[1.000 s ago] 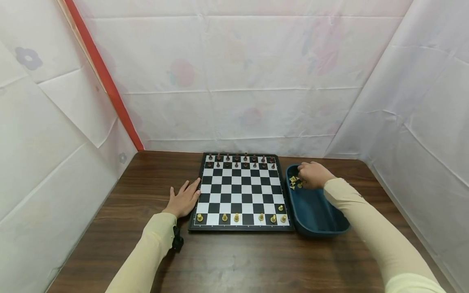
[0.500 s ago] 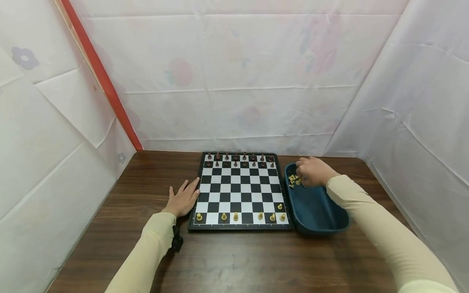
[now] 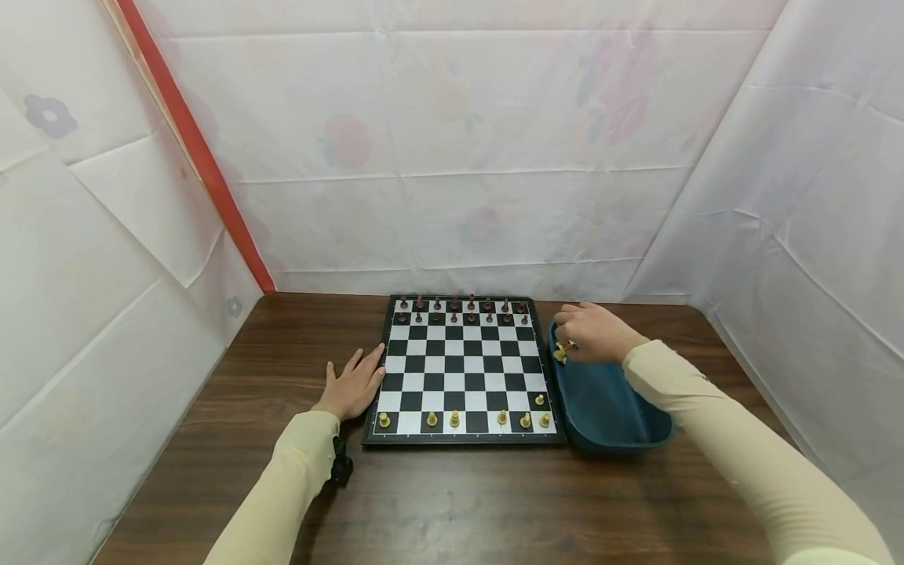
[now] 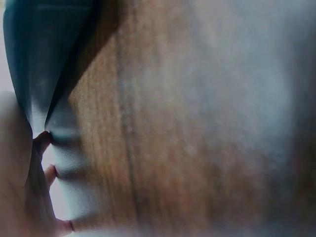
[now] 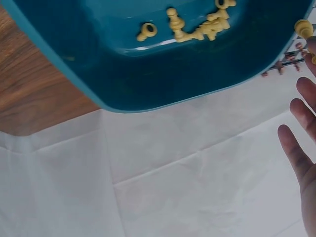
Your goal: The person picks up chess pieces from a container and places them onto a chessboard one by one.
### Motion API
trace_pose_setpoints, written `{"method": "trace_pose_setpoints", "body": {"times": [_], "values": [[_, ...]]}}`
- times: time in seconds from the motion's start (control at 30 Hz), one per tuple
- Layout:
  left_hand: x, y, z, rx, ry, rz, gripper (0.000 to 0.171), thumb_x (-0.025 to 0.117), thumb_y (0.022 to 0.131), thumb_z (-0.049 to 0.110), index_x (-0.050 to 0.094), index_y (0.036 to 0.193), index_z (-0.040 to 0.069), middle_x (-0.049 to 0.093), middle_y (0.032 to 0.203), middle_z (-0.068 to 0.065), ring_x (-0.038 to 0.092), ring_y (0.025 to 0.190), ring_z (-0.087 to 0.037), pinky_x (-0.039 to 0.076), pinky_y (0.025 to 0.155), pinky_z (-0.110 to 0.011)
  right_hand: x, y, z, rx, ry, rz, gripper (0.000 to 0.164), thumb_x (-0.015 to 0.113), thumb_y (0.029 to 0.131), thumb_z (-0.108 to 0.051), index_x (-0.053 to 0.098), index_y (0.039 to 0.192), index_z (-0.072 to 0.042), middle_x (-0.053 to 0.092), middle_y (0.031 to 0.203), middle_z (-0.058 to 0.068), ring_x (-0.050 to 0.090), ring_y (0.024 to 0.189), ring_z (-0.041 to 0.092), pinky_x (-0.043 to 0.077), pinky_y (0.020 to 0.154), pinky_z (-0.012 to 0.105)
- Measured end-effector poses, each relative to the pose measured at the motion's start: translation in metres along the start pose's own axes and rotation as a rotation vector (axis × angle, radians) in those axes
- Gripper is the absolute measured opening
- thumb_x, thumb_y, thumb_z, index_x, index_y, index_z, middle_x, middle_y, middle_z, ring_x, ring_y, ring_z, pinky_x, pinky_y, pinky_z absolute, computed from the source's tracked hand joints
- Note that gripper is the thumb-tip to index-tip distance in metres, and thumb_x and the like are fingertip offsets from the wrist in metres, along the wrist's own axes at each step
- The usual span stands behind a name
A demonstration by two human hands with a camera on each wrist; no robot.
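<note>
My left hand [image 3: 351,387] lies with fingers spread against the left edge of the black-and-white chessboard [image 3: 455,362]. In the left wrist view its fingertips [image 4: 51,174] show at the lower left. On the right, my right hand [image 3: 599,333] is over the far end of the blue-green bin [image 3: 610,404]. It pinches a yellow chess piece [image 5: 303,28] at the fingertips, partly cut off by the right wrist view's edge. The other fingers [image 5: 293,148] extend loosely. More yellow chess pieces [image 5: 215,25] lie on the bin's floor.
Dark red pieces [image 3: 454,318] fill two rows at the board's far side. Several yellow pieces [image 3: 455,419] stand along the near row, with a yellow pawn [image 3: 540,399] one row ahead at right. The brown wooden table [image 3: 452,502] meets white cloth walls [image 3: 452,220].
My right hand has shifted slightly left within the bin's far end, toward the board. The left hand stays at the board's edge, and the pieces on the board have not moved.
</note>
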State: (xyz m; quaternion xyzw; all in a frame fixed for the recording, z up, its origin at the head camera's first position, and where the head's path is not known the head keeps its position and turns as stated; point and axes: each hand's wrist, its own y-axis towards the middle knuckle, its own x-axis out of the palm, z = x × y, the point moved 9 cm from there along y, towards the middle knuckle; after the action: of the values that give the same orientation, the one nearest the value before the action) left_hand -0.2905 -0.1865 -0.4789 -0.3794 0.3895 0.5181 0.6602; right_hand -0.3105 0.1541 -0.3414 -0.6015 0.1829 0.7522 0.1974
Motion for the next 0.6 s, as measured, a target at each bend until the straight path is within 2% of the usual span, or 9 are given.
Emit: {"method": "trace_pose_setpoints", "body": {"times": [0.13,0.4,0.6], "values": [[-0.001,0.000,0.000,-0.004,0.007,0.000,0.055,0.027,0.104,0.039,0.018,0.155,0.017,0.025,0.155,-0.009,0.015,0.142,-0.035,-0.006,0.103,-0.070,-0.004,0.005,-0.009,-0.022,-0.020,0.011,0.010,0.077,0.071,-0.014,0.068,0.067,-0.017,0.052,0.077,-0.003,0.047,0.073,0.017,0.039,0.060,0.034],[-0.002,-0.002,0.002,0.000,0.006,0.006,0.055,0.028,0.105,0.036,0.019,0.154,0.015,0.026,0.155,-0.010,0.016,0.142,-0.036,-0.005,0.102,-0.071,-0.011,0.018,-0.030,-0.077,-0.024,0.010,0.014,0.073,0.073,-0.012,0.065,0.066,-0.022,0.049,0.076,-0.005,0.039,0.068,0.014,0.033,0.060,0.031],[-0.001,0.000,0.000,-0.009,0.016,0.001,0.055,0.026,0.105,0.038,0.018,0.154,0.016,0.025,0.156,-0.009,0.015,0.142,-0.036,-0.006,0.103,-0.070,-0.013,0.029,-0.047,-0.111,-0.048,-0.010,0.010,0.072,0.075,-0.014,0.067,0.070,-0.020,0.051,0.076,-0.005,0.043,0.071,0.015,0.035,0.063,0.032]]}}
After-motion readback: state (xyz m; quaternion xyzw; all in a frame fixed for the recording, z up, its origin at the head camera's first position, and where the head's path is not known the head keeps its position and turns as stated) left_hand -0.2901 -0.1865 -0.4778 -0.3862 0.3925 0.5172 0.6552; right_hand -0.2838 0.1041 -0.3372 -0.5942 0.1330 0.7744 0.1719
